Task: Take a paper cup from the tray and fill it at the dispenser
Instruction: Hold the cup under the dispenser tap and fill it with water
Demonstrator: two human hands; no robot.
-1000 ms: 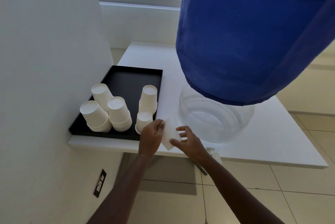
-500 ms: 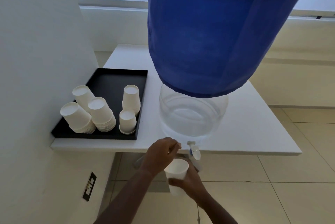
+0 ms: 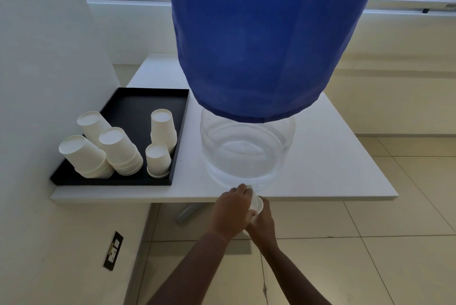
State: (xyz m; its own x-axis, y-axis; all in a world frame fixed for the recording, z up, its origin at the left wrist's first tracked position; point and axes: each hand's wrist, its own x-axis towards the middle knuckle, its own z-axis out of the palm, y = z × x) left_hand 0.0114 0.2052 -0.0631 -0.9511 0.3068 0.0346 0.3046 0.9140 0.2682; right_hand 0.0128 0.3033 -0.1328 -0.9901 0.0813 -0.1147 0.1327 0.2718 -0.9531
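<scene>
My right hand (image 3: 264,227) grips a white paper cup (image 3: 258,205) from below, just off the table's front edge. My left hand (image 3: 232,207) is closed over the dispenser's tap at that edge and hides most of the tap and the cup. The dispenser has a clear round base (image 3: 246,151) under a large bottle in a blue cover (image 3: 259,45). To the left lies the black tray (image 3: 138,104) with several upside-down stacks of white paper cups (image 3: 116,149). I cannot tell whether water is flowing.
The white table (image 3: 333,156) ends just behind my hands. A white wall (image 3: 37,70) runs close along the tray's left side, with a socket plate (image 3: 113,250) low on it. Beige floor tiles (image 3: 370,243) lie below and to the right.
Both hands moved from beside the tray to the dispenser's front. The cup was turned upright and brought under the tap, and my left hand closed over the tap.
</scene>
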